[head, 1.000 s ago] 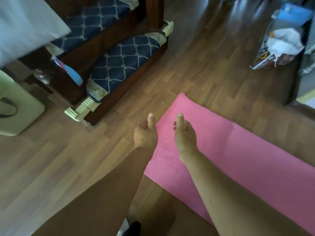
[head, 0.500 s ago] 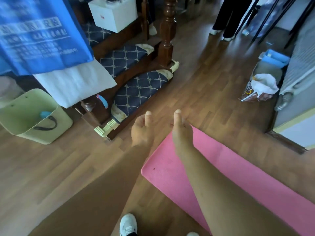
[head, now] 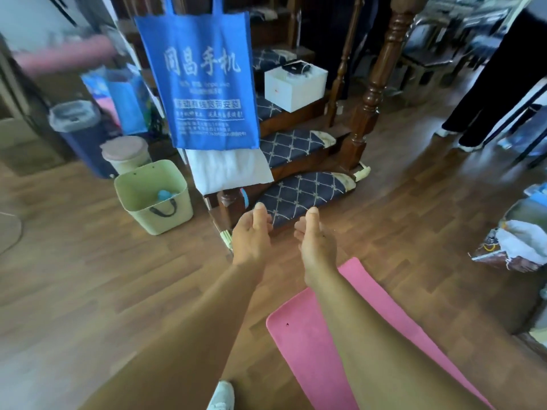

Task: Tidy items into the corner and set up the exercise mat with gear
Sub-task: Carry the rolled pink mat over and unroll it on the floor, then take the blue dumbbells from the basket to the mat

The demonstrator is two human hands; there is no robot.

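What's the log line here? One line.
left hand empty | right hand empty | pink mat unrolled on floor | green basket beside stairs

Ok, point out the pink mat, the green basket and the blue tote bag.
pink mat (head: 302, 350): head view, bare surface near its end.
green basket (head: 183, 207): head view, front outer wall.
blue tote bag (head: 207, 84): head view, middle of its printed face.

"同昌手机" on the blue bag (head: 204, 84)
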